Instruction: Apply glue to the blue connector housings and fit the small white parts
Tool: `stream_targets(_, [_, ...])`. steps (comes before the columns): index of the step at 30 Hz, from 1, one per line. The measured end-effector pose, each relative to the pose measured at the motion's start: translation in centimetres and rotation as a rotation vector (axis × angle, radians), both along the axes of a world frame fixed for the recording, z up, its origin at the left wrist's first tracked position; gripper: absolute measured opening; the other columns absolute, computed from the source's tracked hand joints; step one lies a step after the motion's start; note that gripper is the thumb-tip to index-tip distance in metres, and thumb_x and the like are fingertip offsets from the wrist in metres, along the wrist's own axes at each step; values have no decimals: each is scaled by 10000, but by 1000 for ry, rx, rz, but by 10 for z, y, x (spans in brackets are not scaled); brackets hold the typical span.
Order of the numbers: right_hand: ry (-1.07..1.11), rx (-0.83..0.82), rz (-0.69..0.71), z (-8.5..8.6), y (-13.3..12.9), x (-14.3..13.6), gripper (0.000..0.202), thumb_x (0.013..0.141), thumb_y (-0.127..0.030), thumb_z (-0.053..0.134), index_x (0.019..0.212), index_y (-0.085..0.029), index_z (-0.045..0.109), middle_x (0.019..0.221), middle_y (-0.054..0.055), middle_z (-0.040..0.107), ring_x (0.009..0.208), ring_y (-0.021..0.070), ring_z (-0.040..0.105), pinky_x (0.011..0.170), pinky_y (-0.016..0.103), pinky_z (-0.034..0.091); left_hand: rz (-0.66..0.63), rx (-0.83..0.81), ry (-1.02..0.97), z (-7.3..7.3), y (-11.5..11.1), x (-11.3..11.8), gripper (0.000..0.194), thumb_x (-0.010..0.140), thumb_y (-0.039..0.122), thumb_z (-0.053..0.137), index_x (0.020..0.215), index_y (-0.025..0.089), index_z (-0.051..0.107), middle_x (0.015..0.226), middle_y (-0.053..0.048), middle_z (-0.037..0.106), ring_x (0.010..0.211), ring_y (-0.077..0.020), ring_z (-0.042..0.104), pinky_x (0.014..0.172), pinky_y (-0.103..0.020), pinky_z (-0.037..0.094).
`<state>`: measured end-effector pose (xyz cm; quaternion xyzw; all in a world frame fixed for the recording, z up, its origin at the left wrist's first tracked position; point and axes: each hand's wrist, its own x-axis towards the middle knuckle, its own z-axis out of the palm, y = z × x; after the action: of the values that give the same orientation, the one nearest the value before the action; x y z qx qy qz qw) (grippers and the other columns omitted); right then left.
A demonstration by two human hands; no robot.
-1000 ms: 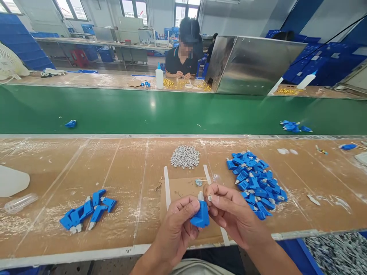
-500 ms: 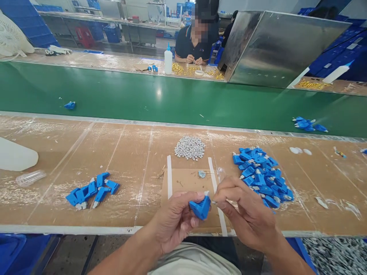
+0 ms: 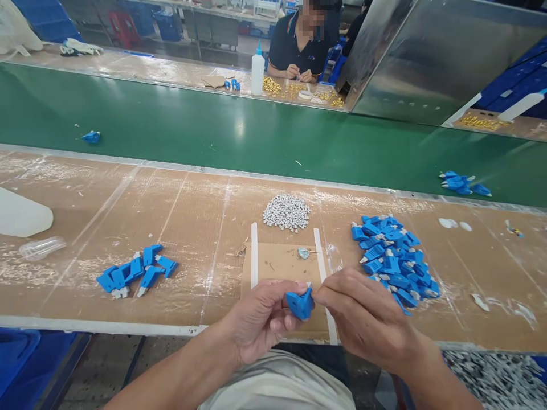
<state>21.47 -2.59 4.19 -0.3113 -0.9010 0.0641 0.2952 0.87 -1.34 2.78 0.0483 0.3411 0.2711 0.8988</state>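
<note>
Now right hand [image 3: 370, 319] nearer blue piece [image 3: 299, 305]

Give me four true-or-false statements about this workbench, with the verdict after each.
1. The left hand holds a blue piece. True.
2. The larger blue pile is on the left side of the bench. False: the larger blue pile is on the right.
3. The small grey bits lie heaped beyond both hands. True.
4. The clear plastic container stands upright. False: the clear plastic container lies on its side.
</note>
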Motion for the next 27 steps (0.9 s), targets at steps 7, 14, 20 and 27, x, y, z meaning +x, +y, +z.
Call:
stream_targets(7, [228,-284,59,1,7,6,343,882,-8,578,1110,-248,666,871,69,703,757,196,665,640,320,538,-89,155,57,7,3,0,260,734,273,812,674,102,625,589,3,575,432,-24,503,363,-99,309])
stream_targets(14, [990,-1132,64,-14,12,4,164,776,-152,817,795,-226,673,762,-17,612,407,69,549,295,165,406,-192,382,75,20,2,5,311,751,399,805,703,133,650,576,-4,597,447,-55,490,378,-151,292])
stream_targets(20, [1069,-1243,127,-28,11,5,198,732,-115,842,775,-198,667,790,-26,630,401,52,590,316,138,481,-191,389,100,15,1,9,330,746,415,807,691,134,643,583,-6,586,473,-65,491,399,-166,270])
stream_targets(27, [1082,-1108,102,-24,7,2,118,813,-165,793,810,-195,680,808,-11,617,478,92,664,369,170,542,-149,498,149,17,4,11,275,812,371,760,731,126,665,609,-3,580,512,-65,472,490,-180,351])
